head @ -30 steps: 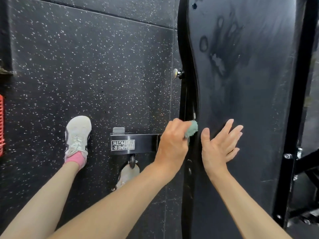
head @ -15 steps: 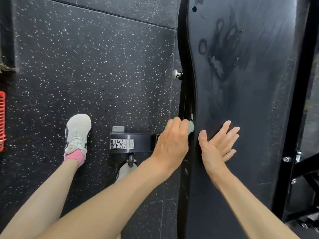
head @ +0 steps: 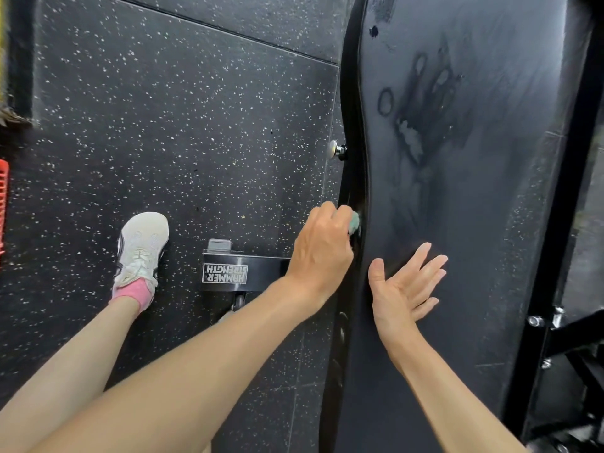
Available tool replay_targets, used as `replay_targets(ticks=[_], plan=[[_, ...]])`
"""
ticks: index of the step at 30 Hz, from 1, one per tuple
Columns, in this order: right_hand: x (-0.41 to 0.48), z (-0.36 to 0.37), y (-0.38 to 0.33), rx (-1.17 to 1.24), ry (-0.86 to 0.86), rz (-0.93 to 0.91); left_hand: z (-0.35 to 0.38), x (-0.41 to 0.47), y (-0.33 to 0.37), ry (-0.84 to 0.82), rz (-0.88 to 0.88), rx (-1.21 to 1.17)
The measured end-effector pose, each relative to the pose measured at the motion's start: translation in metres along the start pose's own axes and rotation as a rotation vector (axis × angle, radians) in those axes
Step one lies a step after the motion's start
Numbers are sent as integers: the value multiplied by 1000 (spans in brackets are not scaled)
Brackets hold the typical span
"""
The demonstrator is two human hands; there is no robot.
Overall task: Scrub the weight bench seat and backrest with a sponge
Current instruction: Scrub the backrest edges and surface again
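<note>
A pale green sponge (head: 354, 223) sits against the left edge of the black bench pad (head: 490, 223), at the point where that edge curves inward, and only a small corner of it shows past the knuckles. The left hand (head: 322, 253) holds it, fingers (head: 330, 212) curled tight around it and the back of the hand towards the camera. Just to its right, the right hand (head: 403, 286) lies over the pad's surface with its fingers straight and spread, holding nothing; whether it presses on the pad cannot be told. Higher up the pad there is a dark wet handprint (head: 425, 119) with streaks around it. A round metal knob (head: 336, 149) sticks out from the pad's left side above the sponge. Below the left hand a black frame foot (head: 245, 273) bears a white HAMMER STRENGTH label (head: 225, 273), seen upside down. The floor (head: 163, 125) is black rubber flecked with white. On it, left of the frame foot, stands a white shoe (head: 142, 248) with a pink sock (head: 134, 292). A red basket (head: 3, 204) shows at the far left edge, and silver bolts (head: 536, 321) sit on the black frame (head: 555, 223) to the pad's right.
</note>
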State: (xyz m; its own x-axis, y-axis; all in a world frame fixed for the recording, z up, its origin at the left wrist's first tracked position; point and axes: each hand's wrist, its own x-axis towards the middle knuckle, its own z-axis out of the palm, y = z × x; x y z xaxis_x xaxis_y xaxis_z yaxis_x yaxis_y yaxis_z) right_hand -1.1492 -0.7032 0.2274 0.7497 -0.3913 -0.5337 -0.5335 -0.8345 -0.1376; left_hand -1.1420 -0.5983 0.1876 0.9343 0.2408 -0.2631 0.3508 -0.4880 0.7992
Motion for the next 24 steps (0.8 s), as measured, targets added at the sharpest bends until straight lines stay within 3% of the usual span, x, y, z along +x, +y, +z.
replay_targets(ticks=[6,11,16,21,24], plan=[[-1,1,4,2,-5,-31,-1,-23,-2,-12,125,23],[-1,-1,0,-2,-15,-4,-1,7,-3,18,29,6],[-2,-2,1,4,-28,-25,0,-43,-5,2,181,6],[-1,-2,0,15,-17,-16,3,5,-3,22,37,5],[0,-1,0,6,-3,-9,10,-12,-10,63,111,-12]])
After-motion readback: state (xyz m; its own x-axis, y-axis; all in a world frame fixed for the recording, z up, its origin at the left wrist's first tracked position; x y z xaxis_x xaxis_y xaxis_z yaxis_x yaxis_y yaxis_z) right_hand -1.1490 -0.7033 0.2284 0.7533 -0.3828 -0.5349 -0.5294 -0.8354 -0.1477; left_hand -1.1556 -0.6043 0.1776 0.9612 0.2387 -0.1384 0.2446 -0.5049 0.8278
